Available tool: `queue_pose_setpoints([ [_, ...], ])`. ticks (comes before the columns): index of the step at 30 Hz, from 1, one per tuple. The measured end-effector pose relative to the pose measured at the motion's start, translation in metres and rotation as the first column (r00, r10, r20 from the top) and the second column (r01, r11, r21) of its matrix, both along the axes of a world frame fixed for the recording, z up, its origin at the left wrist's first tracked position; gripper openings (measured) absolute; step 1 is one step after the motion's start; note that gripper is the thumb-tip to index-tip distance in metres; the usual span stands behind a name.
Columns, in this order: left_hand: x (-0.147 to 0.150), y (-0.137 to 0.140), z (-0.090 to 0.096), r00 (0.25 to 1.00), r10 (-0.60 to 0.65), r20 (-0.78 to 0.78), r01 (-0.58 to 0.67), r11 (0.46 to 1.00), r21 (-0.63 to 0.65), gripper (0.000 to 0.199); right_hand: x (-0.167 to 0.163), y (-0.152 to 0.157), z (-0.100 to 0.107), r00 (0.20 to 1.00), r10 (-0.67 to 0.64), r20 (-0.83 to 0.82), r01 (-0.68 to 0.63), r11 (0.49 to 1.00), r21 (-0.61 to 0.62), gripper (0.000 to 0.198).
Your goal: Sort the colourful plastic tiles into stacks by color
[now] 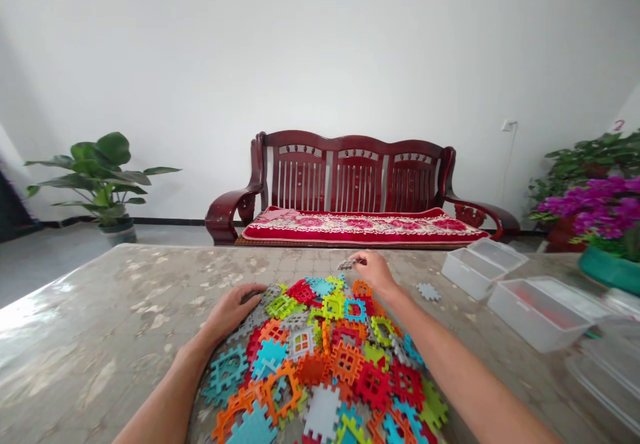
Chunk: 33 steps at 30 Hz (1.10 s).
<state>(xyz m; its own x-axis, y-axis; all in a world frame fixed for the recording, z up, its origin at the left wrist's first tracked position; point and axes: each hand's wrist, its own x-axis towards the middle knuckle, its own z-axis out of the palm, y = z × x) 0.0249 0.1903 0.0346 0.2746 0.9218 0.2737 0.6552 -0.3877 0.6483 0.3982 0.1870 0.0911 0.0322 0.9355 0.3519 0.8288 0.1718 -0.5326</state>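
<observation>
A heap of interlocking plastic puzzle tiles (pixel 345 362) in red, orange, lime, blue and grey covers the near middle of the table, many with window-like cut-outs. At the far side of the heap, my right hand (pixel 375 272) pinches a grey puzzle tile (pixel 345 265) just beyond the pile. My left hand (pixel 233 311) rests along the heap's left edge, its fingers stretched out beside a grey tile (pixel 271 292); whether it presses on that tile I cannot tell. A single pale grey tile (pixel 429 291) lies apart, right of my right wrist.
Two clear plastic boxes, a farther box (pixel 473 274) and a nearer box (pixel 540 317) with something red inside, stand on the patterned table (pixel 110 317) at right. Clear lids (pixel 607 371) lie nearby. Purple flowers (pixel 597 207) stand behind them. A wooden bench (pixel 353 157) is beyond the table.
</observation>
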Motion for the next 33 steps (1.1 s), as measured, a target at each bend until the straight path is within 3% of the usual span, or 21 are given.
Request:
queue_pose_setpoints([
  [5, -0.001, 0.004, -0.003, 1.0, 0.005, 0.01, -0.005, 1.0, 0.003, 0.047, 0.08, -0.037, -0.022, 0.972, -0.221, -0.082, 0.231, 0.963, 0.136, 0.036],
  [9, -0.004, 0.008, -0.008, 1.0, 0.013, -0.002, -0.013, 1.0, 0.01, 0.049, 0.108, -0.056, -0.051, 0.96, -0.276, -0.05, 0.28, 0.954, 0.105, 0.04],
  [14, -0.007, 0.01, -0.011, 1.0, -0.001, -0.016, 0.002, 1.0, 0.005, 0.048, 0.111, -0.067, -0.069, 0.948, -0.313, -0.056, 0.314, 0.949, 0.019, 0.05],
  [19, -0.006, 0.01, -0.009, 1.0, 0.004, -0.012, -0.004, 1.0, -0.004, 0.051, 0.101, -0.074, -0.058, 0.94, -0.333, 0.073, 0.334, 0.942, -0.006, 0.041],
  [23, -0.006, 0.009, -0.009, 1.0, 0.017, -0.004, -0.017, 1.0, 0.001, 0.053, 0.088, -0.078, -0.05, 0.915, -0.337, 0.22, 0.35, 0.936, -0.023, 0.05],
  [33, -0.006, 0.01, -0.009, 1.0, 0.009, -0.019, -0.009, 1.0, -0.006, 0.054, 0.084, -0.091, -0.045, 0.873, -0.451, 0.187, 0.458, 0.889, 0.004, 0.059],
])
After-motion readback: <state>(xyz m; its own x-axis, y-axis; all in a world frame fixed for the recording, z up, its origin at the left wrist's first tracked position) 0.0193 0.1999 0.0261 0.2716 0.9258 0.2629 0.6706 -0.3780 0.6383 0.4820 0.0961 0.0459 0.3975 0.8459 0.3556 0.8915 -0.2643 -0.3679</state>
